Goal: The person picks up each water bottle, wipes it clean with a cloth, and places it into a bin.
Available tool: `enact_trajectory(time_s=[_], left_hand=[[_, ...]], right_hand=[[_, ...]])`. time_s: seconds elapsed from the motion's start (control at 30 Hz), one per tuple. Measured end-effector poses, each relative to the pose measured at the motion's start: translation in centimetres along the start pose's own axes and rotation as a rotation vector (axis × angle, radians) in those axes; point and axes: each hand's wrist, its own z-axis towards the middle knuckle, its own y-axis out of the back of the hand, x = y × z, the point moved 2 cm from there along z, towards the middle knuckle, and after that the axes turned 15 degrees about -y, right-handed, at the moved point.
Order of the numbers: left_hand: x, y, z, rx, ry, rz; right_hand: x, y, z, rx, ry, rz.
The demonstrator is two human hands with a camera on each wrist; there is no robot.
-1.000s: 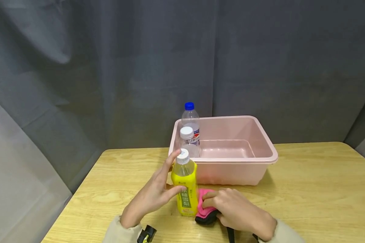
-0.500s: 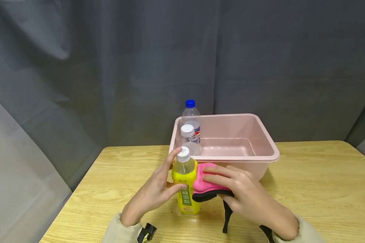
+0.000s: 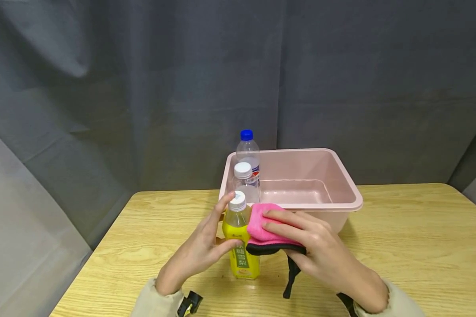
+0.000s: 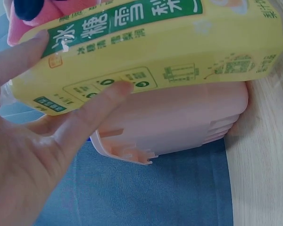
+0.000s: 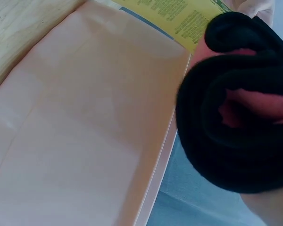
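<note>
A yellow-labelled drink bottle (image 3: pixel 251 265) with a white cap stands upright on the table. My left hand (image 3: pixel 196 255) holds it from the left, thumb on the front and index finger up by the cap. In the left wrist view, the bottle's label (image 4: pixel 165 56) crosses the thumb and a finger. A folded pink cloth (image 3: pixel 262 223) with black edging is gripped in my right hand (image 3: pixel 319 240) against the bottle's upper right side. Rolled black edging (image 5: pixel 212 162) fills much of the right wrist view; part of the right hand there is out of sight.
Right behind the bottle is a pink plastic basin (image 3: pixel 301 207). A clear bottle with a white cap (image 3: pixel 243 171) and one with a blue cap (image 3: pixel 247 135) stand at its left side. The wooden table (image 3: pixel 412 246) ends at a grey curtain (image 3: pixel 206 97).
My right hand has lifted the pink cloth from the table beside the bottle's base up to its upper right side, then slightly further left. The left hand has kept its hold.
</note>
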Motion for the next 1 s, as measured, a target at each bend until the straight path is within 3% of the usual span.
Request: enact_trajectory(time_s=[0.3,0.4,0.57,0.67,0.9,1.0], left_hand=[[0.2,-0.1,0.0,-0.011,-0.031,0.011],[0.2,-0.1,0.1,-0.011,-0.031,0.017],[0.1,-0.1,0.1,-0.005,-0.033,0.041],[0.1,-0.2,0.1,-0.003,-0.034,0.05],[0.1,-0.1,0.1,-0.002,-0.031,0.054],[0.1,-0.1,0.1,0.0,-0.022,0.049]], right_hand=[[-0.3,-0.8,-0.4,0.149,0.012,-0.112],[-0.8,-1.8,-1.0,0.268,-0.004,-0.165],[-2.0,-4.2,-2.2,0.54,-0.064,-0.172],[-2.5,-5.0,-2.7,0.623,-0.091,-0.162],[-2.6,-5.0,-2.6,0.612,-0.074,-0.156],[-2.3,-4.4,-2.1,0.568,-0.057,-0.151]])
